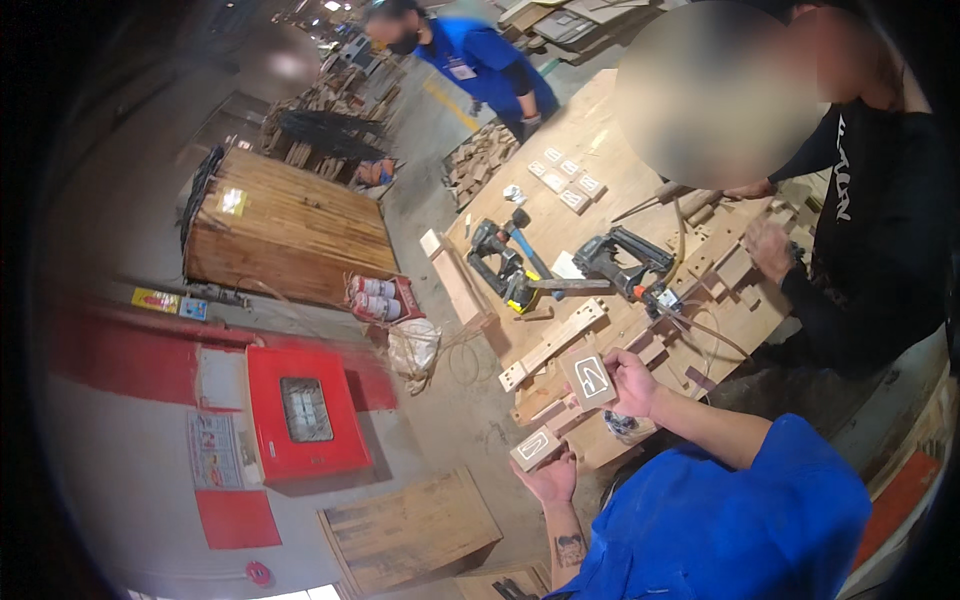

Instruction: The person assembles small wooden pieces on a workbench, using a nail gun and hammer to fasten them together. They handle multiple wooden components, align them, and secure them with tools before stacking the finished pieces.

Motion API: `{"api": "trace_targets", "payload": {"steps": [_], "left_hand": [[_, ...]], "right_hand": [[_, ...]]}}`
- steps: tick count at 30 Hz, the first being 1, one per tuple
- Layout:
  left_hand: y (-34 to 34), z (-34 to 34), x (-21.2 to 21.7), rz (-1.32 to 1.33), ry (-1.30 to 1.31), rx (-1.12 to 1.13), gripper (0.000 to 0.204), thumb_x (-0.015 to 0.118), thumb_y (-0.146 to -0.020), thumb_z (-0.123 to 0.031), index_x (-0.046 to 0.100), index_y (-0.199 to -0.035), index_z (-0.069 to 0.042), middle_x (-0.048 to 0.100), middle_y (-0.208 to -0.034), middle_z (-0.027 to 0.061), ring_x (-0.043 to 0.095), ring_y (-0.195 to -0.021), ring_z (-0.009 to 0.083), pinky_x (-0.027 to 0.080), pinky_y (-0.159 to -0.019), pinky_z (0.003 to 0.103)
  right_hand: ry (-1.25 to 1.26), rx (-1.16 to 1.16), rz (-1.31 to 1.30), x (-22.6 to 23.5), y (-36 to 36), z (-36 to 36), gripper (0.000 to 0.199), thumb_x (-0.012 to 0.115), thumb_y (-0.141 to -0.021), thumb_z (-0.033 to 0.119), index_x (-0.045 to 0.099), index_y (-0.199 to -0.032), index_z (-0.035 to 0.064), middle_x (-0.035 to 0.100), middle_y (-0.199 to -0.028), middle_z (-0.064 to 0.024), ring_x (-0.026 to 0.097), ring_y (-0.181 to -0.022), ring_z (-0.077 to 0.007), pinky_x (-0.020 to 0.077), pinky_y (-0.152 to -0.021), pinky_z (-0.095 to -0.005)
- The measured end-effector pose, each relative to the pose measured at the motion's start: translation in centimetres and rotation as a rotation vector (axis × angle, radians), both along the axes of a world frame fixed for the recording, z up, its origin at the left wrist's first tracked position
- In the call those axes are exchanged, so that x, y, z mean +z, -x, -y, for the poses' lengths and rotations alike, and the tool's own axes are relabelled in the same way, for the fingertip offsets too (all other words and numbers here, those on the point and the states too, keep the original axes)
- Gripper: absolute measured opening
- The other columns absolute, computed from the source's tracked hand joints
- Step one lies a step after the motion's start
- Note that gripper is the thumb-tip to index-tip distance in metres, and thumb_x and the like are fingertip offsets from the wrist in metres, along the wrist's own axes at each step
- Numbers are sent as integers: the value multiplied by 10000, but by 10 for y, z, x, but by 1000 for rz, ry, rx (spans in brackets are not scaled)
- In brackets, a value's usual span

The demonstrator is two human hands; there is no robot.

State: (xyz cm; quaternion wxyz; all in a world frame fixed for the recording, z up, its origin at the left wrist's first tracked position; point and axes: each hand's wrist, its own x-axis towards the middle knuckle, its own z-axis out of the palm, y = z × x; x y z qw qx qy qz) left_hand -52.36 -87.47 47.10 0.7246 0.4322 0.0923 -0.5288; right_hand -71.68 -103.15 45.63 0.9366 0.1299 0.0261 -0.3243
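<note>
plainly two wooden blocks [591,382], left hand [551,482] holding one, right hand [632,386] holding one

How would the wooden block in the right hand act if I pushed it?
The block looks like solid wood, so probably stiff. The right hand alone holds it, so it's likely light. Its flat face suggests sliding, not rolling.

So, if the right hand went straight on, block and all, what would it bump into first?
Probably the pale wooden strip on the workbench, beyond the wooden block in the right hand. Height is hard to judge, so it might pass over.
</note>
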Motion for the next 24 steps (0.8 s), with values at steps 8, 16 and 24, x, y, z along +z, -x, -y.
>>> {"api": "trace_targets", "payload": {"steps": [8, 16, 24], "left_hand": [[11, 0, 1, 57, -8, -178, 720, 506, -907, -695, 607, -1305, -103, 641, -1237, 119, 593, -971, 257, 435, -708, 363], [33, 20, 1, -105, 34, -76, 706, 531, -873, -708, 598, -1311, -158, 612, -1240, 82, 555, -1007, 271, 409, -793, 397], [22, 28, 9, -161, 46, -142, 723, 519, -886, -703, 570, -1372, -169, 604, -1288, 112, 568, -1088, 324, 441, -857, 469]], "right_hand": [[68, -6, -164, -4, 23, -1, 351, 569, -917, 338, 710, -1069, 55, 737, -1076, -112, 698, -1056, -269, 537, -952, -432], [97, 4, -175, 5, 24, 1, 504, 458, -963, 277, 569, -1331, -48, 658, -1283, -220, 618, -1236, -376, 482, -1079, -497], [97, 43, -265, 32, -8, 4, 561, 394, -981, 276, 499, -1385, -99, 582, -1357, -303, 579, -1267, -425, 444, -1105, -545]]}}
